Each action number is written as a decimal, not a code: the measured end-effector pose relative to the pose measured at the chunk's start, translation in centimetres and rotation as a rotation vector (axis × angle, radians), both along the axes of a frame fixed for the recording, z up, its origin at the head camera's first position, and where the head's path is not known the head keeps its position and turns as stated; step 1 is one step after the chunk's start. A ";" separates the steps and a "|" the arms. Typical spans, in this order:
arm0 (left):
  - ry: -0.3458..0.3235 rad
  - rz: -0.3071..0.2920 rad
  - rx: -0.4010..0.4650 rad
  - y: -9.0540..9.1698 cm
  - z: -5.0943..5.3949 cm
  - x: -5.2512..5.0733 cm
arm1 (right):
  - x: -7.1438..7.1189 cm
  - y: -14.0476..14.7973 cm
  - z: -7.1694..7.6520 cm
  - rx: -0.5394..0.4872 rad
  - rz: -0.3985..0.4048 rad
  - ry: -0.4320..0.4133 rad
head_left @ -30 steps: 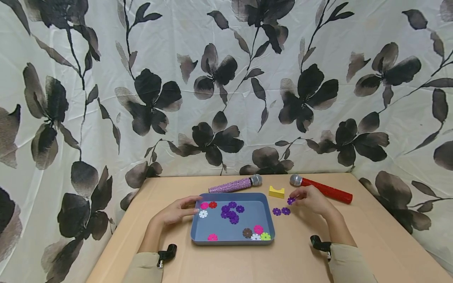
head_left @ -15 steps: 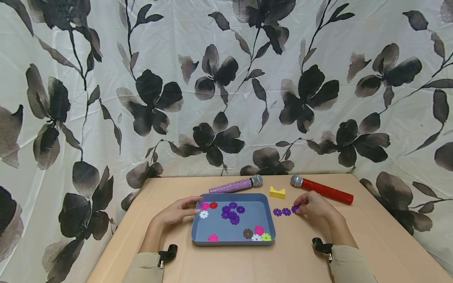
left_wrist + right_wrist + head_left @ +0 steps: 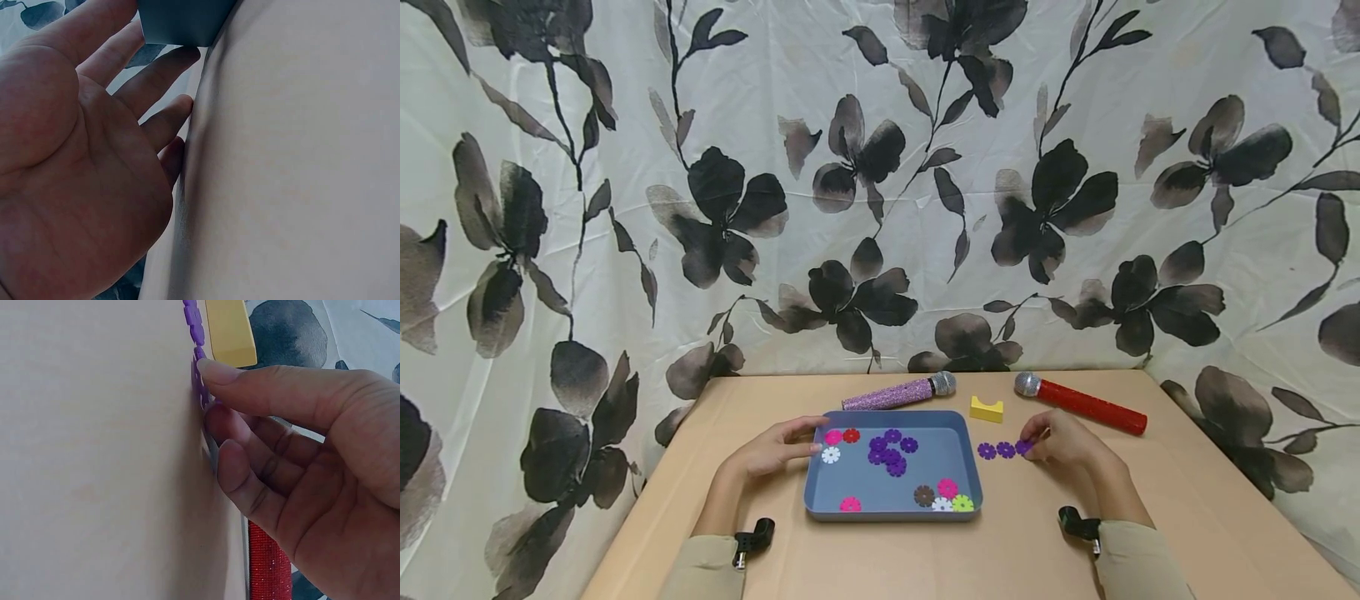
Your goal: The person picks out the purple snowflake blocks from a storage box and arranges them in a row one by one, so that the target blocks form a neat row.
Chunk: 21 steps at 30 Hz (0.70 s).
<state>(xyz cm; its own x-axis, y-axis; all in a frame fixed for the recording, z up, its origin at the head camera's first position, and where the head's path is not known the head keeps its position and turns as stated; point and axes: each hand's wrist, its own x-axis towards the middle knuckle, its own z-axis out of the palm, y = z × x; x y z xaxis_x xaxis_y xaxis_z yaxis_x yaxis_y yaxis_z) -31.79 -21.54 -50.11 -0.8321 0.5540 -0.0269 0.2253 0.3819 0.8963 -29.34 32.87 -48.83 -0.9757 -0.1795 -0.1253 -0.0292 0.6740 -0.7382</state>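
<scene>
My right hand [image 3: 1066, 439] pinches a purple flower-shaped disc [image 3: 1023, 448] between thumb and fingers, low over the table. That disc is at the right end of a short row, beside two more purple discs [image 3: 996, 450]. Up close in the right wrist view, the thumb and a fingertip meet the purple disc [image 3: 199, 378], which is partly covered. My left hand [image 3: 777, 452] rests at the left edge of a blue-grey tray [image 3: 892, 515], its fingers relaxed and touching the side. Inside the tray lie several purple discs [image 3: 891, 457], with pink, red, white, brown and green ones around them.
Behind the tray lies a glittery purple microphone [image 3: 895, 393]. A yellow notched block [image 3: 987, 409] stands behind the row of discs. A red microphone [image 3: 1086, 403] lies at the back right, beyond my right hand. A floral curtain [image 3: 880, 250] hangs at the table's back edge.
My right hand has moved slightly down and right, bringing the purple disc from above the row to its right end. The left hand and tray have stayed in place.
</scene>
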 end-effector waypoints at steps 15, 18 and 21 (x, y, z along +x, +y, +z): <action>0.010 0.011 -0.022 0.0 -0.1 -0.1 | -0.5 -0.7 1.8 0.027 -0.110 0.263; 0.008 0.007 -0.018 0.0 -0.1 -0.1 | -0.4 -0.9 2.0 -0.012 -0.135 0.327; -0.003 0.010 -0.006 0.0 -0.1 -0.1 | -0.3 -1.4 2.2 -0.059 -0.148 0.386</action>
